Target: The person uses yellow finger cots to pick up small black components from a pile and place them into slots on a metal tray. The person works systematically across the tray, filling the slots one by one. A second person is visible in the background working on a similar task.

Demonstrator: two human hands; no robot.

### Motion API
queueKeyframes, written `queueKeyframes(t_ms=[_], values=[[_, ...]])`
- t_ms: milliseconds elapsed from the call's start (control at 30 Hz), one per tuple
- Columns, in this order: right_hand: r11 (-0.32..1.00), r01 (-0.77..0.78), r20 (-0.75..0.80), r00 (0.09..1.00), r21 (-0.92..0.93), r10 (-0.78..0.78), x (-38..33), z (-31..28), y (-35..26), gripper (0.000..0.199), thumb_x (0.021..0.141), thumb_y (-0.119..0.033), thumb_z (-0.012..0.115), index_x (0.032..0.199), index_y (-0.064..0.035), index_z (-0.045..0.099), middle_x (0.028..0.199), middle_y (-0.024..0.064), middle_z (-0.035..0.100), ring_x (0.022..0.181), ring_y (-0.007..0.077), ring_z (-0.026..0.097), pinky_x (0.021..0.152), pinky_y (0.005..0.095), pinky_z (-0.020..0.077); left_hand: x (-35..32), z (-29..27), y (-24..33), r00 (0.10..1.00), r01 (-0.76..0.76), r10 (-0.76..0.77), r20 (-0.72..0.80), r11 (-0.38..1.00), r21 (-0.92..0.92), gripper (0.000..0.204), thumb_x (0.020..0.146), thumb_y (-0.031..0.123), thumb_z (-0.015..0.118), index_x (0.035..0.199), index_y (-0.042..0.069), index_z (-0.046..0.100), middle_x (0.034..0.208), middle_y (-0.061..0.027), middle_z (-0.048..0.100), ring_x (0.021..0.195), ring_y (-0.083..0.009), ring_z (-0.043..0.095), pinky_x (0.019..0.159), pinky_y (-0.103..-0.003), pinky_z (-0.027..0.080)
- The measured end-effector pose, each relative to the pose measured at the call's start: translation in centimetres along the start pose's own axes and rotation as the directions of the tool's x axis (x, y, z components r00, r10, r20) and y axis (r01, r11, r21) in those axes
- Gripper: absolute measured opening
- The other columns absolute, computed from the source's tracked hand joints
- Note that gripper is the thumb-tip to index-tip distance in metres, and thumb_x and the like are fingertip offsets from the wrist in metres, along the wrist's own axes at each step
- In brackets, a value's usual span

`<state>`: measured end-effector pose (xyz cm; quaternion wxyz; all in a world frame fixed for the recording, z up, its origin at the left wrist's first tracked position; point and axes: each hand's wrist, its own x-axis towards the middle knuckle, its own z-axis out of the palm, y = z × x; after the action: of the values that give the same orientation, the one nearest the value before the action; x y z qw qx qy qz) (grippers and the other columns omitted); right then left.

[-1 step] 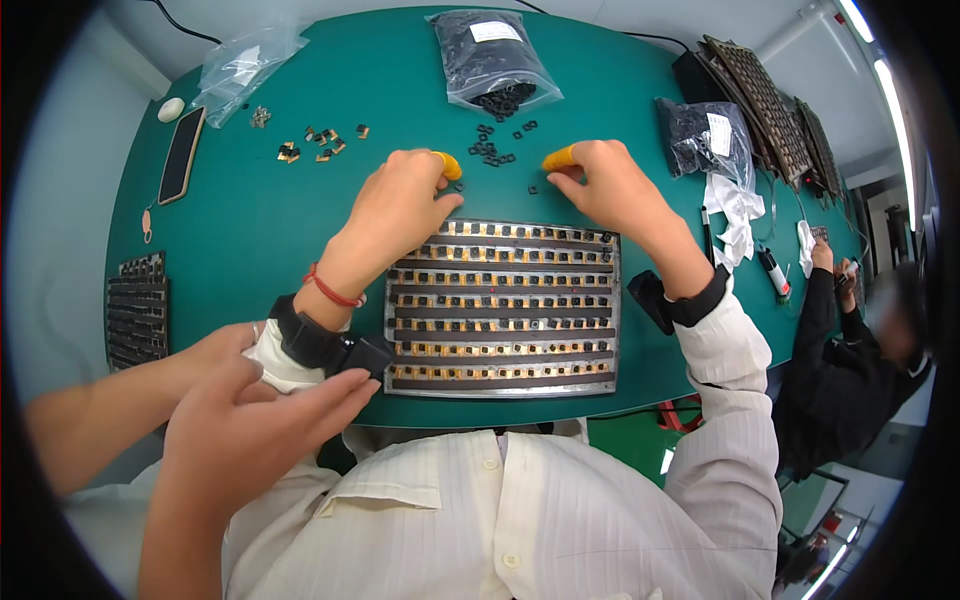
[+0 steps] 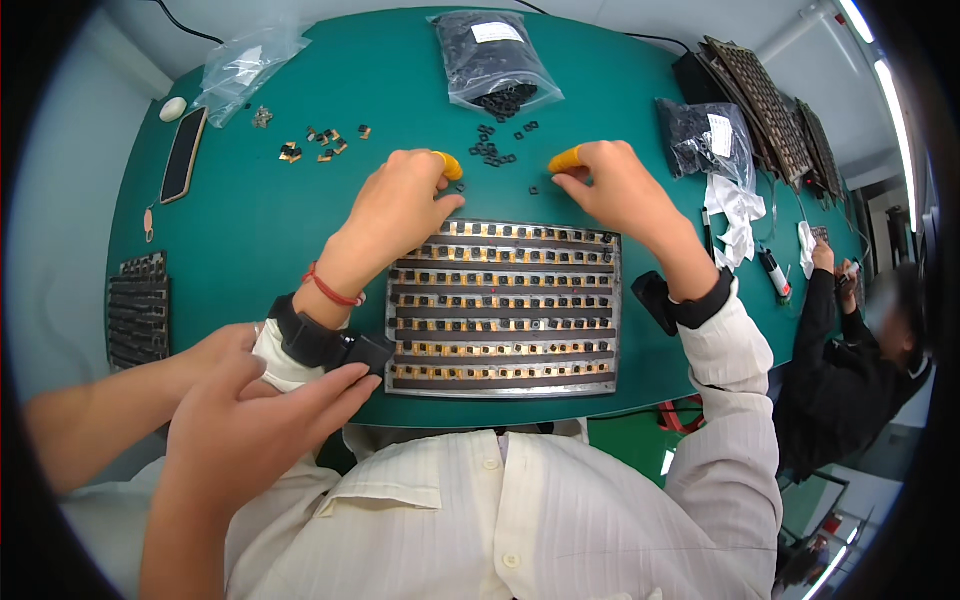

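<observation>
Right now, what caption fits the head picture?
Both hands, left hand and right hand, reach past a slotted tray toward small black parts.

Bright, even light is coming from the ceiling strip lamps (image 2: 868, 45) beyond the far right corner of the green table (image 2: 250, 230), which is bending strongly toward the dark round rim. Shadows are staying soft; the rim is looking slightly blurred.

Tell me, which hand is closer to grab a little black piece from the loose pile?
Probably the left hand: its orange-capped fingertip sits right beside the loose black pieces. The right hand is a bit farther off.
</observation>
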<state>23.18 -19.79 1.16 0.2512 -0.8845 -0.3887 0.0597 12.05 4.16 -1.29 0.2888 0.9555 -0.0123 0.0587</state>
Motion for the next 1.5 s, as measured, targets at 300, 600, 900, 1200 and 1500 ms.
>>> queueKeyframes(t_ms=[300,600,900,1200,1500], values=[[0.980,-0.198,0.174,0.964,-0.039,0.201,-5.9,-8.3,-2.0,0.029,0.083,-0.015,0.074,0.103,0.0050,0.070,0.085,0.0189,0.072,0.073,0.0234,0.069,0.070,0.0330,0.0543,-0.7,-3.1,-0.1,0.980,-0.099,0.074,0.185,0.986,0.130,0.039,0.083,0.025,0.076,0.104,-0.007,0.069,0.086,-0.0193,0.071,0.079,-0.0326,0.068,0.070,-0.039,0.054],[0.945,-0.322,-0.044,0.945,0.053,0.324,-11.9,-11.1,-0.9,0.028,0.085,-0.011,0.074,0.108,0.0040,0.069,0.081,0.0093,0.069,0.071,0.0147,0.066,0.070,0.0266,0.0527,-1.5,-8.3,2.6,0.968,0.117,-0.153,0.197,0.976,0.184,0.041,0.084,0.028,0.074,0.109,-0.004,0.069,0.089,-0.0189,0.071,0.083,-0.0320,0.068,0.075,-0.039,0.055],[0.962,-0.270,0.009,0.963,0.035,0.269,-12.2,-11.2,-1.6,0.029,0.084,-0.015,0.074,0.104,0.0059,0.069,0.076,0.0113,0.068,0.069,0.0156,0.066,0.067,0.0261,0.0522,-0.9,-9.3,3.4,0.974,0.064,-0.093,0.206,0.988,0.143,0.043,0.085,0.026,0.075,0.114,-0.005,0.068,0.079,-0.0143,0.071,0.068,-0.0210,0.067,0.062,-0.030,0.053],[0.967,-0.255,0.082,0.964,0.018,0.253,-11.6,-10.5,-1.7,0.032,0.083,-0.017,0.074,0.103,0.0078,0.070,0.077,0.0163,0.070,0.065,0.0211,0.068,0.065,0.0293,0.0539,-0.5,-8.7,3.0,0.973,0.078,-0.106,0.205,0.987,0.140,0.045,0.086,0.026,0.074,0.118,-0.005,0.067,0.084,-0.0153,0.073,0.077,-0.0205,0.069,0.070,-0.031,0.055],[0.957,-0.288,0.126,0.951,0.032,0.282,-11.3,-10.4,-2.8,0.031,0.082,-0.013,0.073,0.103,0.0097,0.069,0.075,0.0173,0.070,0.067,0.0225,0.069,0.066,0.0307,0.0546,-0.7,-8.8,2.6,0.976,0.086,-0.111,0.185,0.986,0.141,0.046,0.083,0.029,0.075,0.116,-0.003,0.068,0.081,-0.0165,0.070,0.072,-0.0267,0.068,0.068,-0.036,0.054]])
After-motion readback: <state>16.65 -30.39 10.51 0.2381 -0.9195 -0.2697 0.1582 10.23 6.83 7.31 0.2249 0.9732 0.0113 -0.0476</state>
